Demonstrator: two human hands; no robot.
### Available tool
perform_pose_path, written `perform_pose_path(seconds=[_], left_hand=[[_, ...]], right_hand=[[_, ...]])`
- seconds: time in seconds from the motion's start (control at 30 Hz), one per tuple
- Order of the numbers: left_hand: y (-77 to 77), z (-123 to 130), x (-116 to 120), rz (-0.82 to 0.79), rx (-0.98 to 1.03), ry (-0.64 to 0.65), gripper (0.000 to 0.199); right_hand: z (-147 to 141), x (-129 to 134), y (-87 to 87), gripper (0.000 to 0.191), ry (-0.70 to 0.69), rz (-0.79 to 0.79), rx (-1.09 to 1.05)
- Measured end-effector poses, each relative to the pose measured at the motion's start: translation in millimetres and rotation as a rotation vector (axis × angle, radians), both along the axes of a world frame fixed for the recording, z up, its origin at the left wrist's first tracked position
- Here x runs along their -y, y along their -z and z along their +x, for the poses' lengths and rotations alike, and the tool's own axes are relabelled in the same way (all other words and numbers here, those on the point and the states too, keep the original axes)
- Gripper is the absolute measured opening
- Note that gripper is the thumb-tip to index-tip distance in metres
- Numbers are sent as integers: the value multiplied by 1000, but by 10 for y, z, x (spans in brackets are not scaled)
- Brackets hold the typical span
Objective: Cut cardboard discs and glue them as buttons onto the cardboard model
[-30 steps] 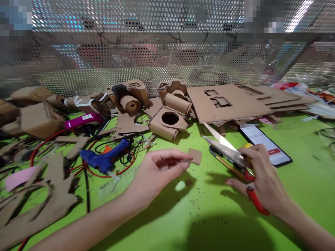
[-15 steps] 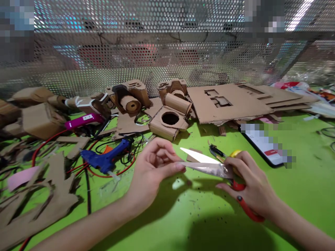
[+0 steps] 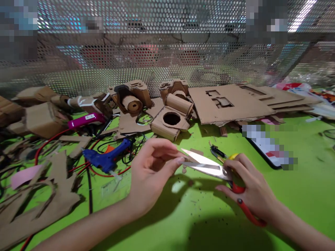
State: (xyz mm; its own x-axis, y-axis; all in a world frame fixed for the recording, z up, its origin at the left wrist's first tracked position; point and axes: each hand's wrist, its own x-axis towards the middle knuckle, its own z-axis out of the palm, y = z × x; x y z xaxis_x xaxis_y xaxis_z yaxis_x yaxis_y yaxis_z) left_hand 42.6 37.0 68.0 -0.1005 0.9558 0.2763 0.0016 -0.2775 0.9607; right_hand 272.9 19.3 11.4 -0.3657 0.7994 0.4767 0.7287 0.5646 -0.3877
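In my right hand (image 3: 252, 184) are scissors (image 3: 206, 167) with a red and yellow handle; their blades are partly apart and point left. The fingers of my left hand (image 3: 154, 174) are pinched together close to the blade tips. Between them shows a thin brown strip of cardboard (image 3: 185, 157), mostly hidden by the fingers, reaching in between the blades. Just below the fingertips are tiny round brown bits (image 3: 184, 170). Behind the hands stands a cardboard camera body (image 3: 159, 122) with a round hole.
A blue glue gun (image 3: 108, 157) and its cables lie left of my left hand. Cardboard scraps (image 3: 52, 205) spread over the near left. Further back are cardboard camera models (image 3: 133, 101) and stacked cardboard sheets (image 3: 235, 108). A phone (image 3: 264, 148) and a black-handled cutter (image 3: 217, 152) lie right.
My left hand has turned slightly, its fingers higher and more spread over the thumb, so the brown strip shows more. The scissor blades have closed somewhat and stay near the fingertips.
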Motion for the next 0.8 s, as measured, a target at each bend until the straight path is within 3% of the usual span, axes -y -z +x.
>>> perform_pose_path(seconds=[0.2,0.43,0.63,0.73,0.8], left_hand=[[20,13,65,91,-108,-62,20],[61,40,65,-28,-138,7,20],[-37,55,24,-273,-39,114,32],[-52,62,15,-344,2,155,37],[-46,67,28,-327,15,165,40]], right_hand=[[-29,3,-45,32,98,-61,13],[84,-74,65,20,231,-126,130],[129,-86,164,31,210,-105,310],[77,-70,58,22,174,36,337],[-11,-71,-68,17,79,79,222]])
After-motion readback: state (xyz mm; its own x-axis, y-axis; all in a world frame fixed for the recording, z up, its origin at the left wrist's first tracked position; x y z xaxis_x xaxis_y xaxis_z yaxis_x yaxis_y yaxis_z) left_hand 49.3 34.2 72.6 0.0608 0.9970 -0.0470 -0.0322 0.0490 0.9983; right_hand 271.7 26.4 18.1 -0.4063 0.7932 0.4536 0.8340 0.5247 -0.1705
